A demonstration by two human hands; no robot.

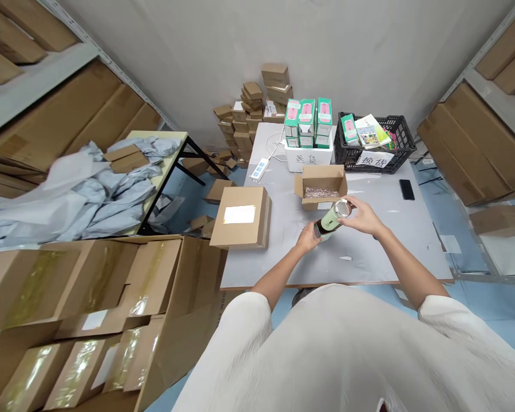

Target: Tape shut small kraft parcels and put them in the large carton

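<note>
A light green thermos [330,219] with a shiny metal lid tilts up between my hands, above the near part of the table. My right hand [360,216] is closed around its lid end. My left hand [308,238] grips a small box [317,230] at the thermos's lower end. The box has a dark inside, and most of it is hidden by the hand and the thermos. Just beyond my hands stands an open cardboard carton [321,204] with its flaps up and clear bubble wrap [320,192] inside.
A closed carton [240,220] lies left on the grey table [278,269]. At the back are a white bin [298,160] of green boxes, a black crate [395,163] and a power strip [260,169]. A phone [407,189] lies right. A large box [193,297] of parcels stands left.
</note>
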